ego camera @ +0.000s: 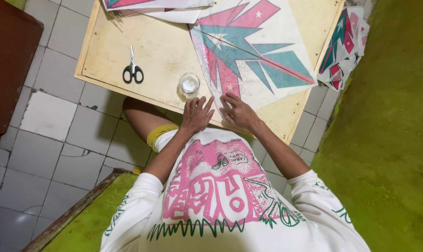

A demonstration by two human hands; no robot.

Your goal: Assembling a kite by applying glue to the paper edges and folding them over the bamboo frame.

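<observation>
Your left hand (196, 114) lay flat, palm down and fingers spread, on the near edge of the desk (155, 56), gripping nothing. Your right hand (238, 111) rested just beside it, also open and empty, its fingertips pressing down the lower corner of the kite (253, 51). The two hands were close together but not touching, a narrow gap between the thumbs.

The kite was a white paper sheet printed with pink and teal pointed shapes and small white stars. It lay flat on the right half of the desk, its bottom corner under your right fingers and its body spreading away from you toward the far edge. A thin stick (267, 59) crossed it diagonally.

Just beyond your left hand stood a small round clear cup (189, 83) holding something whitish. Farther left, well apart from your hands, a pair of black-handled scissors (132, 70) lay on the bare wood, blades pointing away from you. At the far edge of the desk more printed sheets (160, 7) overlapped one another. A stack of similar kites (344, 46) sat beyond the right side of the desk, beside a green surface (388, 116). The desk stood low over a pale tiled floor (48, 140), and your knee (141, 116) showed under its near edge.
</observation>
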